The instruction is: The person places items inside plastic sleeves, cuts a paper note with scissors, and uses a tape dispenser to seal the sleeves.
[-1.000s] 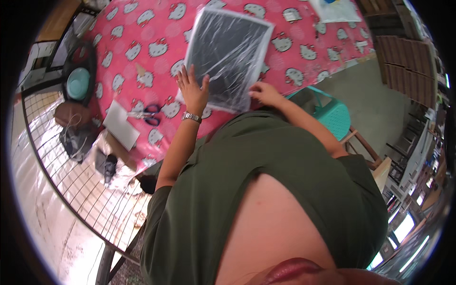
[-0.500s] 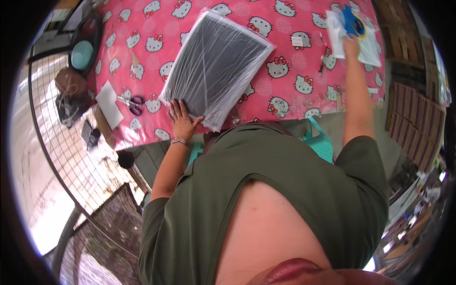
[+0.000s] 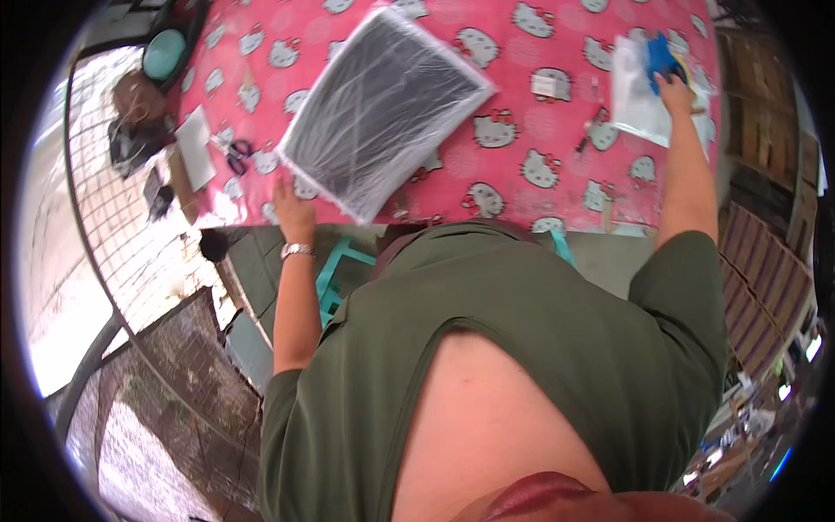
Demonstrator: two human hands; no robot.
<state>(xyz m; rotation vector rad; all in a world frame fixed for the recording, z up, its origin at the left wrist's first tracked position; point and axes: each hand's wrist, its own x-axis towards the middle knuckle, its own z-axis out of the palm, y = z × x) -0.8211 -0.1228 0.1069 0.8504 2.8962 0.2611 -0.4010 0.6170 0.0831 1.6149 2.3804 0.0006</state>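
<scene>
A flat, dark rectangular panel [image 3: 383, 104] wrapped in clear plastic with pale edges lies slanted on the pink table. My left hand [image 3: 293, 213] rests at the table's front edge, just below the panel's left corner, with its fingers stretched out and holding nothing. Far to the right, my right hand [image 3: 677, 91] has its fingers closed around what looks like a blue tape dispenser [image 3: 659, 59], with a dark part and some yellow on it. Beneath that lie clear plastic bags [image 3: 633, 100].
Dark-handled scissors [image 3: 237, 157] and a white card [image 3: 197, 148] lie at the left. A small white box [image 3: 545, 85] and a thin red-and-black tool, perhaps a cutter [image 3: 591, 130], sit right of the panel. A turquoise stool [image 3: 341, 265] stands under the front edge.
My left hand has slid off the panel to the table edge on its left. The whole view has shifted a little. My right hand stays at the blue dispenser.
</scene>
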